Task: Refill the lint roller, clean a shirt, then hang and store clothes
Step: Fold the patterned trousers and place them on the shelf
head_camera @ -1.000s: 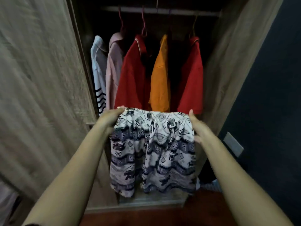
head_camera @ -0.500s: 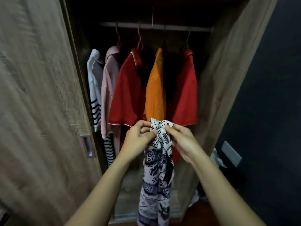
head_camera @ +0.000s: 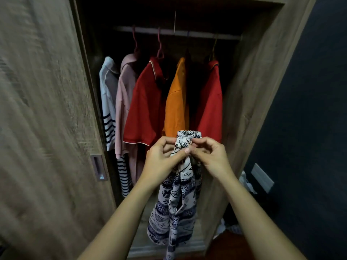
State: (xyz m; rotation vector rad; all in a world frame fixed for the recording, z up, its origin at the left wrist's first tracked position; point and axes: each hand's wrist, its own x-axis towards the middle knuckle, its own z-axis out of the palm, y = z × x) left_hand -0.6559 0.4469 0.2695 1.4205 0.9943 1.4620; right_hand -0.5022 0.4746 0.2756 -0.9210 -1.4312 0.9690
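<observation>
A white garment with a dark blue print (head_camera: 174, 207) hangs folded lengthwise in front of the open wardrobe. My left hand (head_camera: 161, 160) and my right hand (head_camera: 210, 156) both pinch its bunched top edge, close together at chest height. Behind them several shirts hang on the rail (head_camera: 178, 32): a striped white one (head_camera: 108, 102), a pink one (head_camera: 124, 102), a red one (head_camera: 144, 106), an orange one (head_camera: 175, 102) and another red one (head_camera: 210, 102).
The wardrobe's wooden sliding door (head_camera: 43, 119) with a recessed handle (head_camera: 98, 167) fills the left. A wooden side panel (head_camera: 251, 87) and a dark wall (head_camera: 311, 109) with a wall plate (head_camera: 262, 177) lie to the right. Loose clothes (head_camera: 232, 226) lie on the floor at the right.
A second ago my hands held the printed garment spread wide by its top corners. They have come together, folding it into a narrow hanging strip, and the view has risen.
</observation>
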